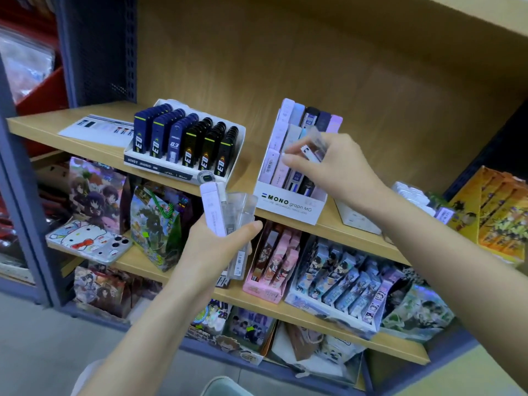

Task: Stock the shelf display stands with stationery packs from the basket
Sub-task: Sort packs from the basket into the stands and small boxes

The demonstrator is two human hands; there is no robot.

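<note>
A clear pack (315, 147) held over the MONO stand (288, 205) on the shelf (51, 124).
The right hand (340, 170) pinches this pack just above the stand's middle rows. The left hand (217, 247), lower and before the shelf edge, grips a bundle of packs (220, 212), one lilac, others clear. A second stand (160, 167) with blue and black packs sits left.

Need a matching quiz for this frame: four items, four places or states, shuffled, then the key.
Items
1. left hand
2. right hand
3. phone
4. MONO stand

Places or states
A. stands on the top shelf, right of the blue-and-black stand
B. pinches a single pack above a stand
C. lies on the second shelf, at its left end
D. grips a bundle of packs

Pairs: 1-D, 2-B, 3-C, 4-A
</note>
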